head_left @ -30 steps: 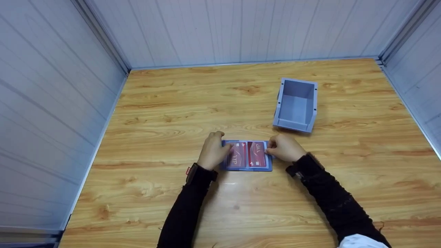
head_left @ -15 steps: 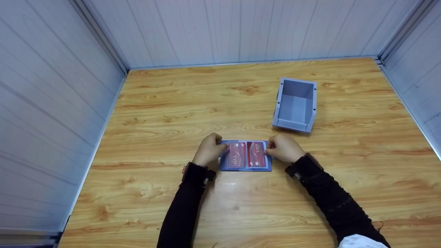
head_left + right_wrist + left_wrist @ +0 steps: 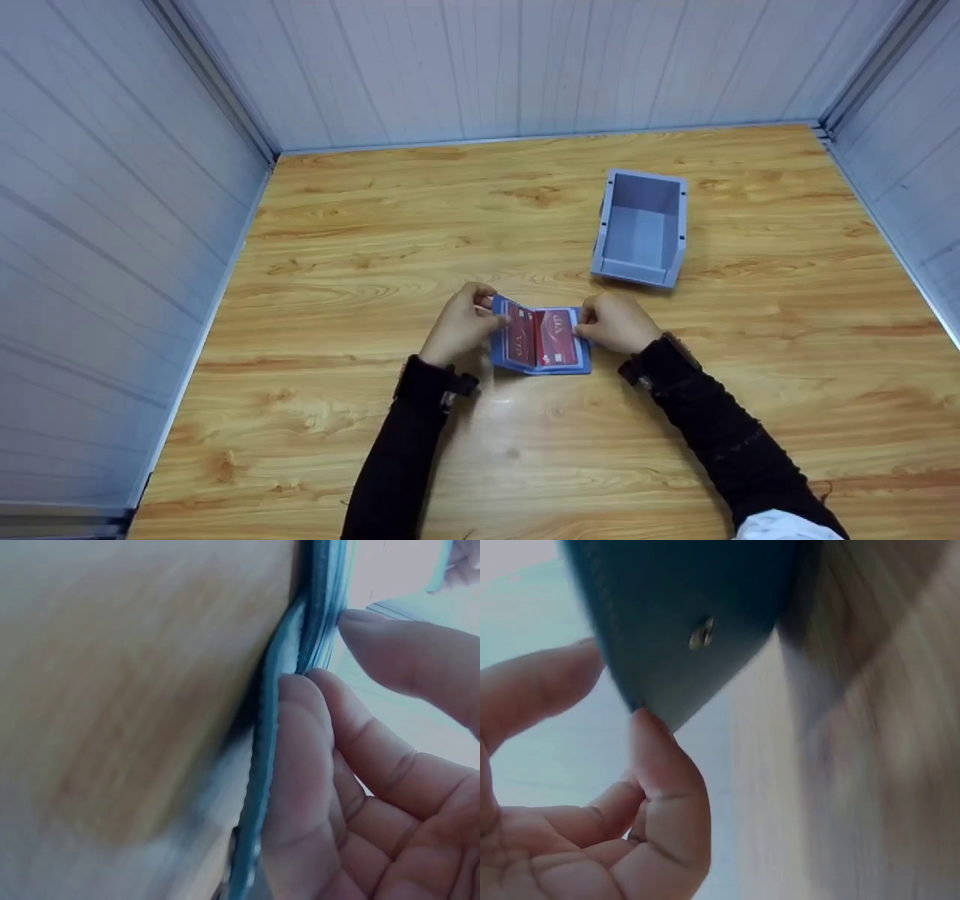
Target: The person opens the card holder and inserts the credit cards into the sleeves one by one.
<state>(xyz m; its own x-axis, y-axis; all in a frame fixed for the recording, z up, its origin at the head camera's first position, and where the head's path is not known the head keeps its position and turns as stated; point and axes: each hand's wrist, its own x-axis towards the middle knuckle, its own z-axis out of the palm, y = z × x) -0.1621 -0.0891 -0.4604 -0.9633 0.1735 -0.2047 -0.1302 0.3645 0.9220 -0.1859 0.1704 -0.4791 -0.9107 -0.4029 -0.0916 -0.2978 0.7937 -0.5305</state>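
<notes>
A blue card holder (image 3: pixel 586 367) lies spread on the table, a red card marked VIP in a clear sleeve on each side. Its left half tilts up off the wood. My left hand (image 3: pixel 459 330) pinches that half's outer edge; in the left wrist view the cover's outer face (image 3: pixel 652 607) shows a small metal snap (image 3: pixel 701 634). With thumb and fingers my right hand (image 3: pixel 622 322) holds the right edge of the flat half. The right wrist view shows the stacked sleeve edges by that thumb, and a strap (image 3: pixel 262 742) against the fingers.
A grey plastic bin (image 3: pixel 637 271) stands behind and to the right of the card holder, its inside bare. Pale panel walls (image 3: pixel 480 67) enclose the wooden table (image 3: pixel 337 225) at the back and on both sides.
My left hand has shifted to the card holder's outer left edge and raised the left half from flat to tilted. The right hand has stayed nearly still at the right edge.
</notes>
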